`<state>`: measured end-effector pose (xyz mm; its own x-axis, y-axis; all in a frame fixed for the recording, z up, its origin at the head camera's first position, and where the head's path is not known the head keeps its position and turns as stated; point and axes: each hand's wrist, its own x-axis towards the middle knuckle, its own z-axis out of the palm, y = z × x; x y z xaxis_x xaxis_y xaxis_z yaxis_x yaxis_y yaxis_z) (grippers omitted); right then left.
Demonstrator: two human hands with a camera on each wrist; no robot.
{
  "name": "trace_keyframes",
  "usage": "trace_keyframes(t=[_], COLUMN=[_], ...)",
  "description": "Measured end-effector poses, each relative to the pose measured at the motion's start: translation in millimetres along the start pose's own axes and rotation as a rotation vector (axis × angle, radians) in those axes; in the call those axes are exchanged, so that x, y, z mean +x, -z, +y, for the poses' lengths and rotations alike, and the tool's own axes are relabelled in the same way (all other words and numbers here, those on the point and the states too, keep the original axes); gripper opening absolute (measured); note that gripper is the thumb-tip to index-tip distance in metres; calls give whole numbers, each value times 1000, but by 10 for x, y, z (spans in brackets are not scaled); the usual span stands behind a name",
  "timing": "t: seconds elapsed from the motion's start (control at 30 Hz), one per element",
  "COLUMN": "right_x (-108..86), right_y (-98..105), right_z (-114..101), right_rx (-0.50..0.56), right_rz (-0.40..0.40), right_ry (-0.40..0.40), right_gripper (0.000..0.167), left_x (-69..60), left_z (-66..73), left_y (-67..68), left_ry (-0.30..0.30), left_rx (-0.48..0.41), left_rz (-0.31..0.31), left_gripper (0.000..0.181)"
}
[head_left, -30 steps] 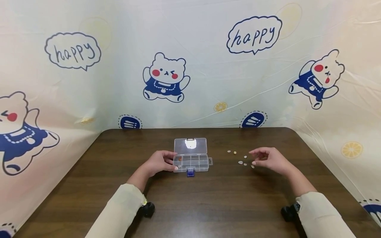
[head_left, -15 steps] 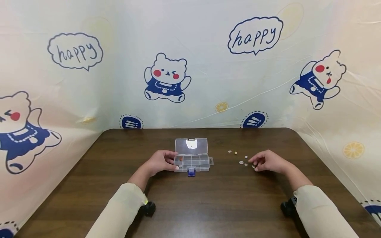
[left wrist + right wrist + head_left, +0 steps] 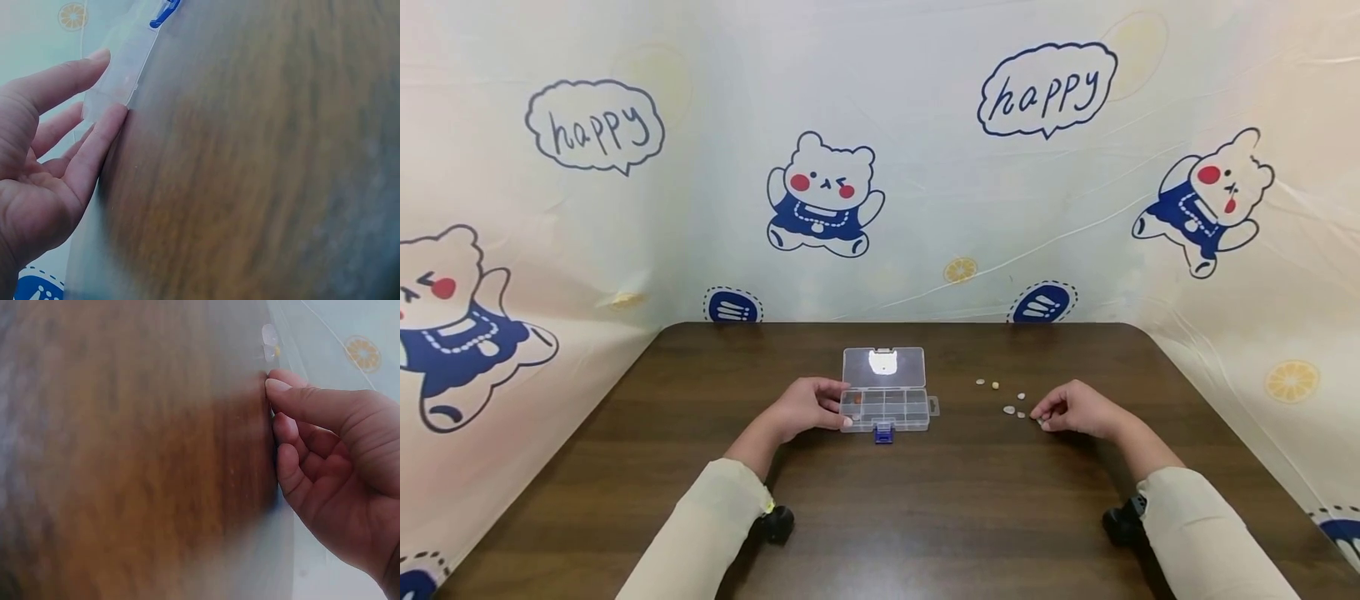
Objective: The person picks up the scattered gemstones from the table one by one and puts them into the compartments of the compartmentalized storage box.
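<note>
A clear plastic compartment box (image 3: 895,410) stands on the table, its lid (image 3: 883,368) raised at the back and a blue latch (image 3: 883,433) at the front. My left hand (image 3: 801,408) holds the box's left end, thumb at the front corner and fingers behind. Inside the left compartments lie an orange stone (image 3: 857,400) and a pale one. To the right, my right hand (image 3: 1078,408) pinches a small pale stone at the tabletop between thumb and forefinger; the fingertips mostly hide it. Close by lie several loose stones, including a whitish one (image 3: 1009,410) and a yellow one (image 3: 996,385).
The dark wooden table (image 3: 910,508) reaches back to a printed cloth backdrop (image 3: 925,192). A hang tab (image 3: 934,406) sticks out from the box's right end. Dark wrist cameras sit below both sleeves.
My right hand has come down to the nearest stone, and its thumb and forefinger have closed on it. The left hand stays at the box; the view has shifted slightly.
</note>
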<state>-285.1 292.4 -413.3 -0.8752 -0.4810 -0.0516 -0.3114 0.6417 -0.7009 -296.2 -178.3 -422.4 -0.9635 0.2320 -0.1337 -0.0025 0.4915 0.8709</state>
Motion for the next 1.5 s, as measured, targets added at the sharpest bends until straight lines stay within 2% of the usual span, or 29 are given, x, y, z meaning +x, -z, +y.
trace_keyframes(t=[0.33,0.6,0.87,1.07,1.5], right_x=[-9,4,68,108,194], right_y=[31,47,-3,-48,-189], right_z=[-29,-126,-219,-300,-605], right_rx=[9,52,18,66,146], right_rz=[7,45,133,202,296], right_ry=[-28,-54,46,31,69], right_gripper=[12,17,21,24,23], left_x=[15,23,-11,-12,-19], left_z=[19,10,28,19,5], left_y=[-8,-23,-31,-13,5], left_ry=[5,0,1,-5,-6], left_rx=[-6,8,2,1,-9], left_rz=[-4,-3,-3,-1,-3], left_gripper=[61,61,60,60,59])
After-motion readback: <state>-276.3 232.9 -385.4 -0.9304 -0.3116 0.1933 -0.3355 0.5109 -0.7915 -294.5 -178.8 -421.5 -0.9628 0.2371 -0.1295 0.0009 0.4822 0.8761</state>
